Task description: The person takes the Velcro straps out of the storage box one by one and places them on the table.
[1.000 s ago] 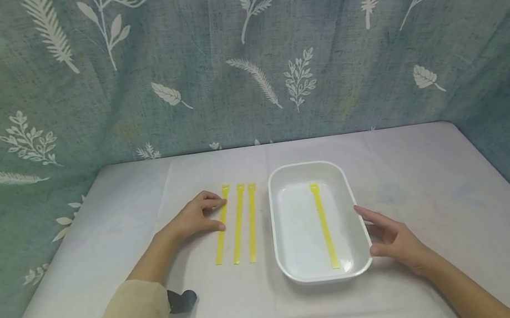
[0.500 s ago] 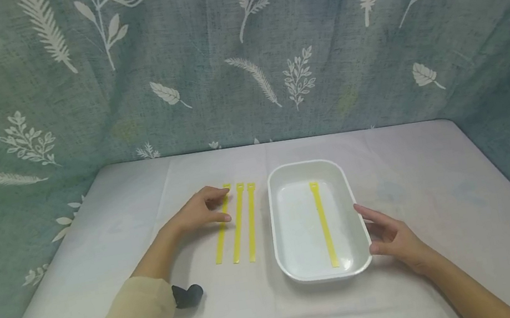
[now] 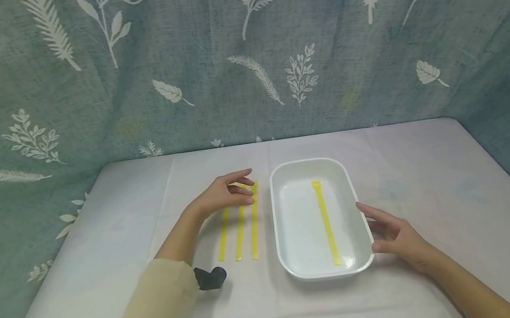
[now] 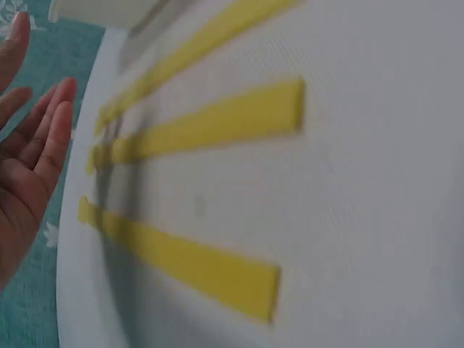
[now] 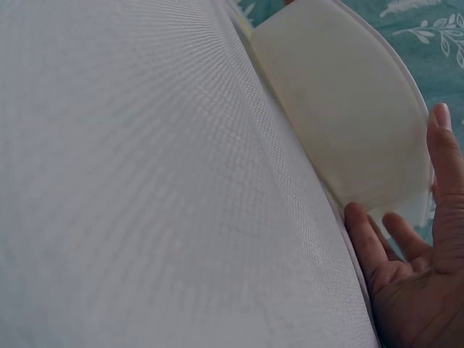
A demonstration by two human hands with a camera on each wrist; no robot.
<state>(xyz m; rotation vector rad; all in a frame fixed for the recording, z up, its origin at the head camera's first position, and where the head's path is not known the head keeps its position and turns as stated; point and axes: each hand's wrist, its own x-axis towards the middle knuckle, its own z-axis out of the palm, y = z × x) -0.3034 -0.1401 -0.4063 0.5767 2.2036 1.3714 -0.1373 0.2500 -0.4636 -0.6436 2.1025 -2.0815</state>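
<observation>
Three flat yellow cable ties (image 3: pixel 254 226) with slotted heads lie side by side on the table. Above their far ends hovers my left hand (image 3: pixel 226 193), fingers loosely extended and hiding most of the heads. In the left wrist view, nothing is between those fingers, and the cable ties (image 4: pixel 188 257) lie apart from them, somewhat blurred. A white rectangular tray (image 3: pixel 297 230) stands to their right, with one more yellow cable tie (image 3: pixel 326 223) lying lengthwise inside. My right hand (image 3: pixel 397 239) rests against the tray's right side with relaxed fingers, the thumb near the front corner.
White cloth covers the table (image 3: pixel 418 165). Behind it hangs a green-grey curtain (image 3: pixel 197 56) with white leaf prints. A small black device (image 3: pixel 211 277) sticks out at my left wrist, beside the beige sleeve (image 3: pixel 152 317).
My left hand has moved right and away from me, from the leftmost cable tie to over the heads of all three. The cable ties, the tray and my right hand stay put.
</observation>
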